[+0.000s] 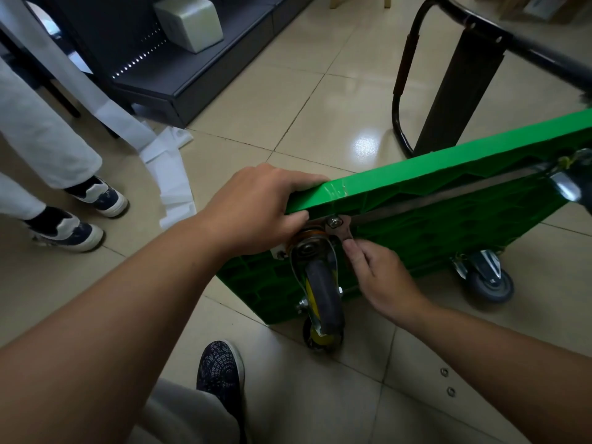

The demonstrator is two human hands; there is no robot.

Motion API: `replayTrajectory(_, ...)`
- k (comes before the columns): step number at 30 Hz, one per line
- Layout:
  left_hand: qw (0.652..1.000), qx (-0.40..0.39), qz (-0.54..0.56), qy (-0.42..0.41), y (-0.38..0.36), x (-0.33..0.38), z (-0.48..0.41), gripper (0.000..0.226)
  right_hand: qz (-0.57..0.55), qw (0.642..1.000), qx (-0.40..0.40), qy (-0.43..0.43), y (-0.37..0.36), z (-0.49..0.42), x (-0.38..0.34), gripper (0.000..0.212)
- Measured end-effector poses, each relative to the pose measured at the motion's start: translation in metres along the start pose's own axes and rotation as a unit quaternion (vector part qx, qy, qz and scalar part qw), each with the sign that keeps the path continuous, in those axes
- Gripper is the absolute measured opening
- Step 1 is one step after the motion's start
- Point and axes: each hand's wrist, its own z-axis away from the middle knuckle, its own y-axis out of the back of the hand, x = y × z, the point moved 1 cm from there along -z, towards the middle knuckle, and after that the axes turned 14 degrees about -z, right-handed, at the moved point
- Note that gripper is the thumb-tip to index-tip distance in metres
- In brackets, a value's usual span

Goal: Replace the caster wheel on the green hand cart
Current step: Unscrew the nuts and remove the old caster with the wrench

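We find the green cart [448, 168] tipped on edge, left hand [256, 206] gripping its corner, right hand [381, 277] just below pinching a wrench [344, 230] set on a nut [334, 222] above the caster wheel [323, 296]. With the wheel mounted and two loose fasteners [444, 372] on the floor, we judge the bolt work unfinished.
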Motion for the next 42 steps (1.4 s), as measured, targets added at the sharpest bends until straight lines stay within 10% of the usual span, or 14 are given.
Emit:
replayTrajectory(19,0.999,0.025,0.001,-0.025,0.005,-0.003,0.001,0.059,0.148,0.988,-0.005,0.049,0.007,-0.003,-0.008,0.064)
replayTrajectory(42,0.999,0.036,-0.001,-0.027,0.003,-0.005,0.0,0.057,0.448,0.863,-0.056,0.227,0.073,-0.037,-0.047,0.068)
